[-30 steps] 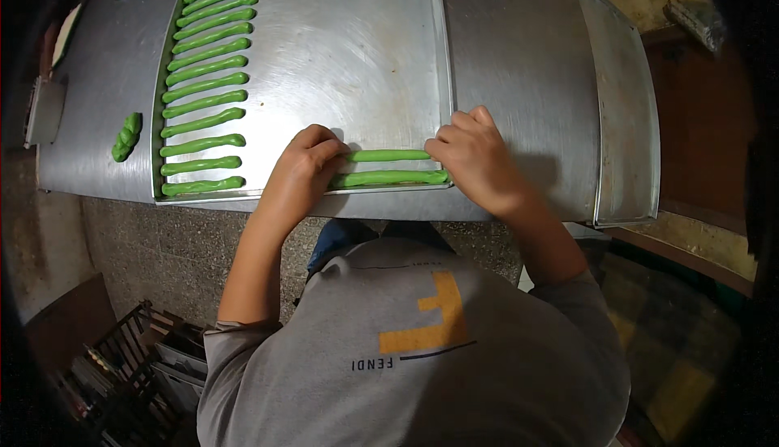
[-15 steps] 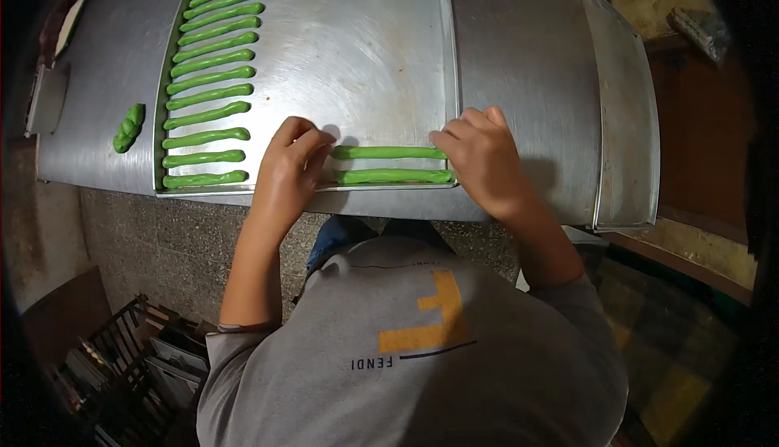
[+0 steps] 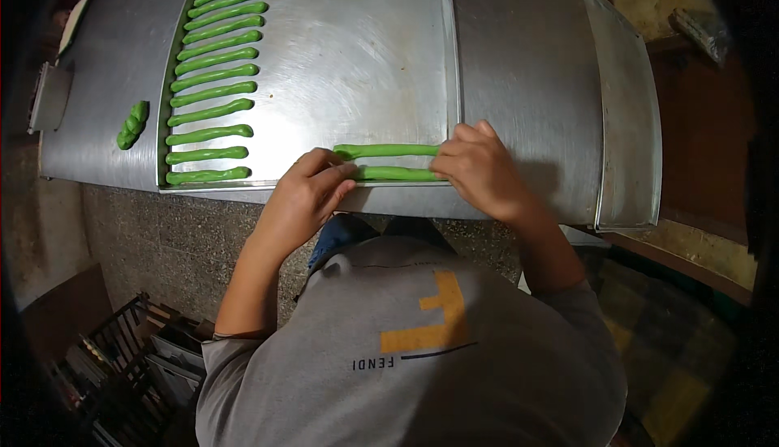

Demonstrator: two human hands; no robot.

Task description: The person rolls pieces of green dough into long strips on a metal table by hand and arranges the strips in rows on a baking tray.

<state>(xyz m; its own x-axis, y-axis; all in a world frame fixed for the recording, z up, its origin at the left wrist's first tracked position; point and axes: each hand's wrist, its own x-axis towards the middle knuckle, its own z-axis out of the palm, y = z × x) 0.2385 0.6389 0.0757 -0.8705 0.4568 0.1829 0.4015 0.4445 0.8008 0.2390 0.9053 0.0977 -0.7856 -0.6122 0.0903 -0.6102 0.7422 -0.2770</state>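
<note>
Two green dough strips lie side by side at the near right of a shallow metal tray. My left hand [image 3: 310, 191] pinches the left end of the near dough strip [image 3: 398, 174], fingertips covering it. At the other end, my right hand [image 3: 480, 169] has its fingers closed on the same strip, which lies along the tray's near rim. Just beyond it, the far dough strip [image 3: 388, 151] rests on the tray; its right end meets my right fingers. A row of several similar dough strips [image 3: 209, 133] runs along the tray's left side.
The metal tray [image 3: 357, 58] sits on a steel table [image 3: 527, 66]. Left of it lies a twisted green dough piece [image 3: 132, 125]. Another metal tray [image 3: 629, 114] is at the right, and a light-coloured container [image 3: 51, 98] stands at the far left. A rack [image 3: 134, 366] is on the floor.
My left hand has come nearer and to the right, from beside the strips' left ends onto the near strip. My right hand has shifted slightly nearer, onto that strip's right end.
</note>
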